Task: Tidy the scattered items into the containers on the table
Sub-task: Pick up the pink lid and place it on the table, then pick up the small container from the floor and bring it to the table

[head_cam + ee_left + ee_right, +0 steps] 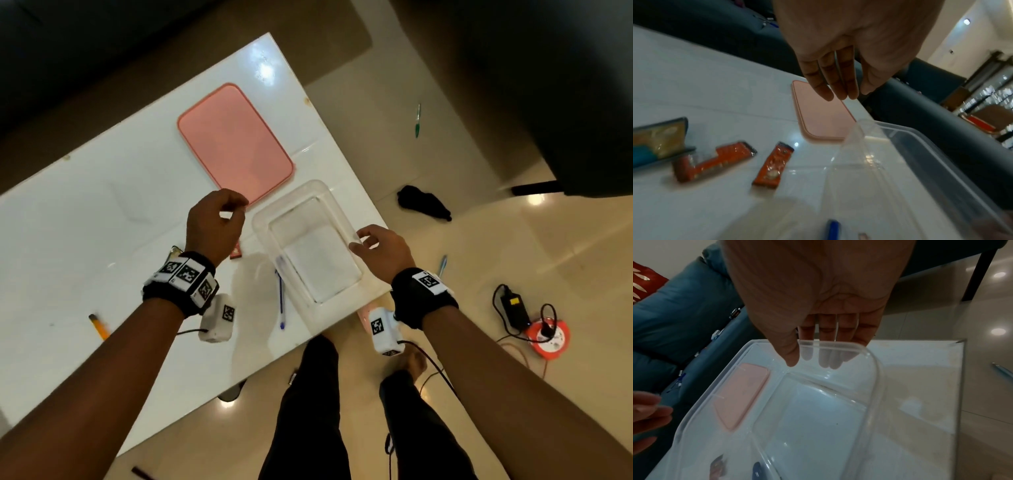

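A clear plastic container (262, 228) stands at the table's near right corner. My right hand (358, 241) pinches its right rim (838, 346), thumb inside and fingers outside the wall. My left hand (236, 209) hovers just left of the container, over the near corner of a pink lid (236, 144), fingers relaxed and holding nothing. In the left wrist view, two orange-red packets (715, 162) (774, 165) and a gold and blue box (659, 142) lie on the table below that hand (844, 94). A blue pen (281, 298) lies beside the container's left wall.
A yellow pencil (99, 325) lies near the table's front edge at left. On the floor to the right are a green pen (418, 120), a black cloth (423, 202), a blue pen (442, 265), a power adapter (513, 308) and an orange cable reel (548, 337).
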A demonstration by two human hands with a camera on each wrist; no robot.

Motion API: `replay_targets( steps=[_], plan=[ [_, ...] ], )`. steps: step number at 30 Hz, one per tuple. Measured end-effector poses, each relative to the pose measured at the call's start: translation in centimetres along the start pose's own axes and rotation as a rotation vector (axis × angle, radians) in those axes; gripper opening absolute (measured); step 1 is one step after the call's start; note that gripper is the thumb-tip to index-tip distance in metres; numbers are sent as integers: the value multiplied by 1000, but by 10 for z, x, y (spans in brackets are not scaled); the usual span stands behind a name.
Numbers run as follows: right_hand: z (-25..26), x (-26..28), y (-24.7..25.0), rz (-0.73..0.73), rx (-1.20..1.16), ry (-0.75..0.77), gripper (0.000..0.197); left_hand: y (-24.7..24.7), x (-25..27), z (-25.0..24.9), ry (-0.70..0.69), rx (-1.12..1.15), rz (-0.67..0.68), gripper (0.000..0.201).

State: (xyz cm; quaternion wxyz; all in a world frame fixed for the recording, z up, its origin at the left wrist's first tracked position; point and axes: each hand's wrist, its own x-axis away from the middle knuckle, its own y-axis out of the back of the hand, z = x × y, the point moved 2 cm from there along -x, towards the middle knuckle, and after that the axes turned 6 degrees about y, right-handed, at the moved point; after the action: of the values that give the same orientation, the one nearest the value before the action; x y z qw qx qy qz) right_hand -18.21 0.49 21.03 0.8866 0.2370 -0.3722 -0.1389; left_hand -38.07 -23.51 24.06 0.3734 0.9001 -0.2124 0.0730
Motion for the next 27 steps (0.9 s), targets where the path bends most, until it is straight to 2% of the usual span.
replay_targets(
  steps=[6,11,14,17,19,21,24,27],
  plan=[
    [-34,22,14,73,-120,40,21,-42,95,-16,120,83,45,15],
    [-94,54,30,116,-126,51,15,-109,197,-42,174,67,87,13],
    [-151,71,33,191,-70,44,7,-171,246,-34,245,66,258,12],
    [-226,77,28,276,7,-21,12,-254,280,-5,359,-14,458,13],
    [-273,74,19,332,49,-85,9,-303,287,19,443,-79,571,21],
    [-323,66,5,384,78,-149,2,-359,289,56,545,-200,656,39],
    [-394,44,-21,408,103,-195,2,-432,277,104,651,-384,629,60],
    [-460,12,-52,373,94,-206,9,-503,253,135,825,-284,522,86]
  ],
)
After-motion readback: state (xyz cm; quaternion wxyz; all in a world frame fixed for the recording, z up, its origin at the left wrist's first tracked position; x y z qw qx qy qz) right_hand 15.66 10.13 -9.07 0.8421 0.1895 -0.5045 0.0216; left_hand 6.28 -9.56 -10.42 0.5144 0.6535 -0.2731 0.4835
